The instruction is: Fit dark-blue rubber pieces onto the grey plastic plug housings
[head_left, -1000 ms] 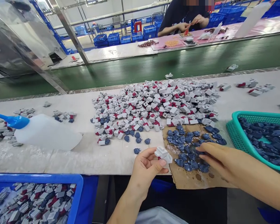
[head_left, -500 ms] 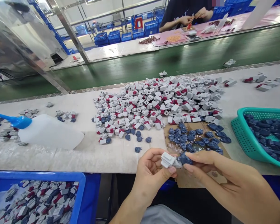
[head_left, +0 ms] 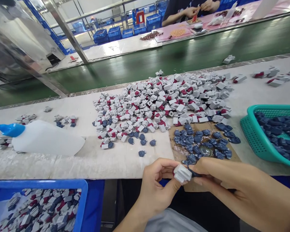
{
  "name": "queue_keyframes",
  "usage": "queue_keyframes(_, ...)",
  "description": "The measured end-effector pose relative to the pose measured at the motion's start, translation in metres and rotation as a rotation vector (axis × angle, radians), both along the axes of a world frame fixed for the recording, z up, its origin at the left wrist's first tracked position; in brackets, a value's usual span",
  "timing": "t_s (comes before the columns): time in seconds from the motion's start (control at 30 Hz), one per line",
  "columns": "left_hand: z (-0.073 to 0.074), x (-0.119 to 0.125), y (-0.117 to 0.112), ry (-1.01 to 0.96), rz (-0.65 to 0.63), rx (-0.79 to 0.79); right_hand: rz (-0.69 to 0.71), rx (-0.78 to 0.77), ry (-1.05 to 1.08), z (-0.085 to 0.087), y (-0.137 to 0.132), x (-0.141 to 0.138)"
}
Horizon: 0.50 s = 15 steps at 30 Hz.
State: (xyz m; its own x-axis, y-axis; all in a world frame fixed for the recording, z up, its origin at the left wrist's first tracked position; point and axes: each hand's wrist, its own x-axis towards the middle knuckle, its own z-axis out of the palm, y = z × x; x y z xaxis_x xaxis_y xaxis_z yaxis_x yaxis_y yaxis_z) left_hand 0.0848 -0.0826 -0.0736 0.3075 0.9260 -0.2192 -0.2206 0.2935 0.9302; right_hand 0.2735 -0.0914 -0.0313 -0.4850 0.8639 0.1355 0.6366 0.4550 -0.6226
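Note:
Near the table's front edge, my left hand (head_left: pixel 157 185) pinches a light grey plastic block (head_left: pixel 182 173) between thumb and fingers; a bit of dark red shows at its left side. My right hand (head_left: pixel 222 178) is closed on a small dark blue plastic piece (head_left: pixel 195 174), mostly covered by the fingers and held against the block's right side. Whether the two are joined I cannot tell. Just beyond my hands, a brown cardboard sheet (head_left: pixel 175 149) with a wet-looking surface carries several dark blue pieces (head_left: pixel 198 137).
A large heap of grey and dark red blocks (head_left: pixel 159 103) lies behind. At right stands a green basket (head_left: pixel 258 137) of dark blue parts; at left lie a white bottle (head_left: pixel 48 138) and a blue bin (head_left: pixel 83 199). Beyond the green conveyor belt (head_left: pixel 125 66), a co-worker's hands (head_left: pixel 198 9) handle something.
The grey block has turned in my left hand and shifted slightly right. My right hand has rolled over, hiding more of the blue piece. The whole view has shifted a little.

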Motion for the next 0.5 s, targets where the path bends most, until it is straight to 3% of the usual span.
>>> queue_keyframes(0.1,-0.003,0.000,0.000,0.041,-0.014,0.001,0.005,-0.168,0.102,-0.008,0.002,0.005)
queue_keyframes(0.2,-0.007,0.000,0.000,0.006,0.000,-0.030,-0.022,-0.236,0.168,-0.018,0.003,0.006)
queue_keyframes(0.37,-0.008,0.002,0.000,-0.019,0.021,-0.079,-0.160,-0.174,0.102,-0.022,0.006,0.007)
queue_keyframes(0.5,0.002,-0.004,-0.004,-0.011,0.139,-0.152,-0.211,-0.037,0.058,-0.015,0.017,0.019)
